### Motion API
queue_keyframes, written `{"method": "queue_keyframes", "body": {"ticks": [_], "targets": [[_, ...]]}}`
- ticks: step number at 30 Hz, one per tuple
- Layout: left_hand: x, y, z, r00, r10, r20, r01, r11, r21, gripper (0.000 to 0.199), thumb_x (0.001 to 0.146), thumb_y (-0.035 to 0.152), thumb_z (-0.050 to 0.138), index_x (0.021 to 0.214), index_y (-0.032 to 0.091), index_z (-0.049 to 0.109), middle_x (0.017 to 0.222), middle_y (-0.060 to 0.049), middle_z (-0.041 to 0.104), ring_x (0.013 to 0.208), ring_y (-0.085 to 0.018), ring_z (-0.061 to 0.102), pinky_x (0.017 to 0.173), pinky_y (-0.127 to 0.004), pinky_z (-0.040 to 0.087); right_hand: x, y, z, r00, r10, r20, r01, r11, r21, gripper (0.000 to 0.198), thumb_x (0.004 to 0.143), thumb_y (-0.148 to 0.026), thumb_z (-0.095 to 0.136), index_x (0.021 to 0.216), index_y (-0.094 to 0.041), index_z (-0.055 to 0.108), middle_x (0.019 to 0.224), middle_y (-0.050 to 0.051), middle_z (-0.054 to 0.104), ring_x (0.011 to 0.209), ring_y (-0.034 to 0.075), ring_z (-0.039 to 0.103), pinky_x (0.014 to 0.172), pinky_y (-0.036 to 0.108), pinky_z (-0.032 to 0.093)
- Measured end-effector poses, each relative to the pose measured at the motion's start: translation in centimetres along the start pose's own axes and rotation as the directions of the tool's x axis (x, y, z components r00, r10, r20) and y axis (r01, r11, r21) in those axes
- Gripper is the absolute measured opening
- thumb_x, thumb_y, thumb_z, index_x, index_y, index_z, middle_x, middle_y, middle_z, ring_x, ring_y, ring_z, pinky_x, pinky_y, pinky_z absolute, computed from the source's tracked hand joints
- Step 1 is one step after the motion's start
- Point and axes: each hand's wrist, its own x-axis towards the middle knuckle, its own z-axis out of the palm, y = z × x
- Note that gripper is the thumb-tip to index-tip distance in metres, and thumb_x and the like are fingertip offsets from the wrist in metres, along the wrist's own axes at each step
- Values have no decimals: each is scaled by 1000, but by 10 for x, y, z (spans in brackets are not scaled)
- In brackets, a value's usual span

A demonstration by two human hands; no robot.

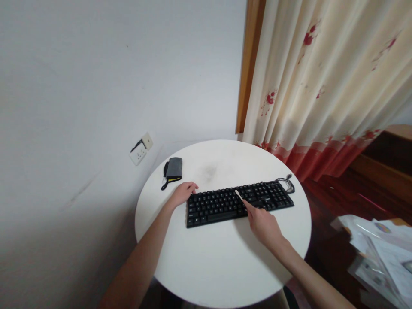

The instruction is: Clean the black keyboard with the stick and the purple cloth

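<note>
A black keyboard lies at a slight slant on the round white table. At its far left corner, my left hand grips the edge with curled fingers; the thumb side is partly hidden. My right hand is over the front edge, right of the middle, closed on a thin white stick with a thicker, rounded tip. That tip points away from me and rests on or just above the keys; contact cannot be made out. Behind the keyboard's right end, its coiled black cable lies bundled.
A folded grey cloth-like item with a black strap lies at the table's far left. A wall socket is beyond it. A patterned curtain hangs behind on the right. Papers and plastic bags are piled at lower right.
</note>
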Motion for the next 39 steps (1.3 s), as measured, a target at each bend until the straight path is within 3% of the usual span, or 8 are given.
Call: {"method": "queue_keyframes", "body": {"ticks": [24,33,39], "targets": [[2,-1,0,1000,17,11,-17,1000,9,40,82,43,39,85,18,71,79,-5,72,79,-23,64,75,-32,45,-54,41,5,997,36,66,-41,996,83,49,99,-26,33,146,-33,40,89,10,73,84,26,69,69,30,42],[1,2,0,1000,11,6,-11,1000,8,43,84,44,37,86,17,71,78,-6,71,79,-24,65,74,-32,45,-49,35,10,998,30,53,-33,997,62,50,99,-26,33,148,-31,37,85,9,73,79,24,69,67,29,43],[1,1,0,1000,3,7,-3,1000,4,43,84,44,37,87,17,71,79,-5,72,78,-23,65,75,-32,45,-38,29,11,999,-41,29,40,999,17,49,99,-25,31,148,-29,36,85,8,72,76,24,69,62,28,42]]}}
